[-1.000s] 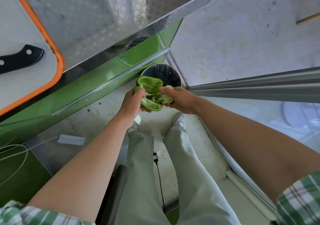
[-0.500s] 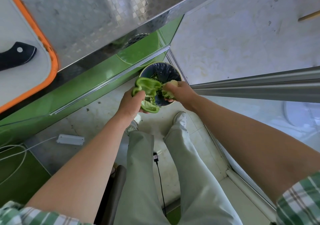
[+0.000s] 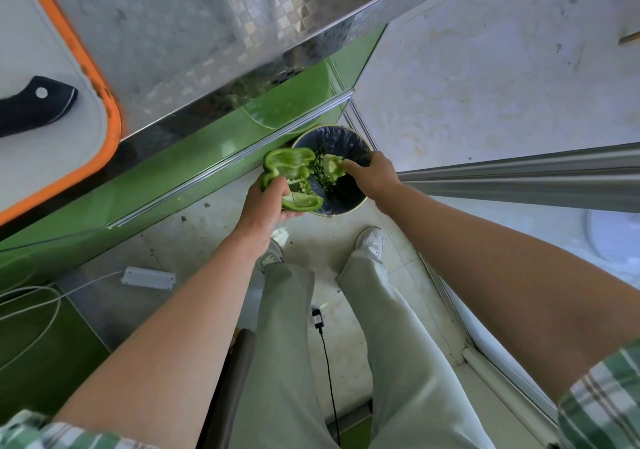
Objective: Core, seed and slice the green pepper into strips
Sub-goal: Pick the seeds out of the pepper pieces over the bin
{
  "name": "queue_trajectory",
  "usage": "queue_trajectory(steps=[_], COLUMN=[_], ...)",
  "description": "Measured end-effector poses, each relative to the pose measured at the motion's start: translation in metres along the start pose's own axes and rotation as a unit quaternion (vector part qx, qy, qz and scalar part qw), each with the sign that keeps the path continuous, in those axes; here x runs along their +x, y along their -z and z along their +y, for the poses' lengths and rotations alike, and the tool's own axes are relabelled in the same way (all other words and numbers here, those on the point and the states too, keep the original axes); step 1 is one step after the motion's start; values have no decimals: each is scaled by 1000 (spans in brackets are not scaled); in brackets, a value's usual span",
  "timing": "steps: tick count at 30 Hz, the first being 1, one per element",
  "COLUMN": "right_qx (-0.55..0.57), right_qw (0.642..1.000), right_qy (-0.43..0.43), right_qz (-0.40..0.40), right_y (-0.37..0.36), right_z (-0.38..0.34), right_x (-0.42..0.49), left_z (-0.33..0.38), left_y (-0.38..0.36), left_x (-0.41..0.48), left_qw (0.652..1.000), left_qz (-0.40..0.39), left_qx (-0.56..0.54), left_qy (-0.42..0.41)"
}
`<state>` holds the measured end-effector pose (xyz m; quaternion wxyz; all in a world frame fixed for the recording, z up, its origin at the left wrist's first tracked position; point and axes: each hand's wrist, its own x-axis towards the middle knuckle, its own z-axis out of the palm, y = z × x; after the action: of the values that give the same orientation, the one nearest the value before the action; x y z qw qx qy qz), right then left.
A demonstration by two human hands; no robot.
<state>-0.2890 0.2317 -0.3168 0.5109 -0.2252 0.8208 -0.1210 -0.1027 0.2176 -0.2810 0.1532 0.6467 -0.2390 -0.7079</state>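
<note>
Directly above the bin rim (image 3: 346, 210): pepper (image 3: 287, 168) in grip of left hand (image 3: 266, 206), core (image 3: 332, 168) in pinch of right hand (image 3: 374, 175).

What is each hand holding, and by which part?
The left hand grips the opened green pepper by its outer wall; the right hand pinches the pale core by its edge.

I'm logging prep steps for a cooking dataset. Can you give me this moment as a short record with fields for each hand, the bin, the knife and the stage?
left hand: grips the opened green pepper at the bin's near edge
right hand: pinches the pale core above the bin
bin: on the floor, dark liner, green bits inside
knife: lies on the orange-rimmed cutting board, untouched
stage: core pulled out, not yet dropped; no strips in view
</note>
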Motion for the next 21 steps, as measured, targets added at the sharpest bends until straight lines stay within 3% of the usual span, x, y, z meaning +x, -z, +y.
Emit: queue_trajectory(steps=[5, 15, 17, 21], right_qx=[-29, 29, 55, 82], right_qw=[994, 996, 995, 985], right_qy=[45, 77, 86, 47], right_qz=[97, 40, 14, -143], right_y=[7, 3, 4, -3], right_z=[3, 3, 3, -6], right_x=[5, 9, 6, -4], left_z=[4, 3, 3, 3], left_y=[-3, -14, -15, -18], left_x=[2, 12, 12, 10], left_qw=[1000, 999, 999, 995], left_qz=[1, -31, -35, -46], left_qx=[5, 16, 25, 82], left_qy=[-11, -23, -24, -37])
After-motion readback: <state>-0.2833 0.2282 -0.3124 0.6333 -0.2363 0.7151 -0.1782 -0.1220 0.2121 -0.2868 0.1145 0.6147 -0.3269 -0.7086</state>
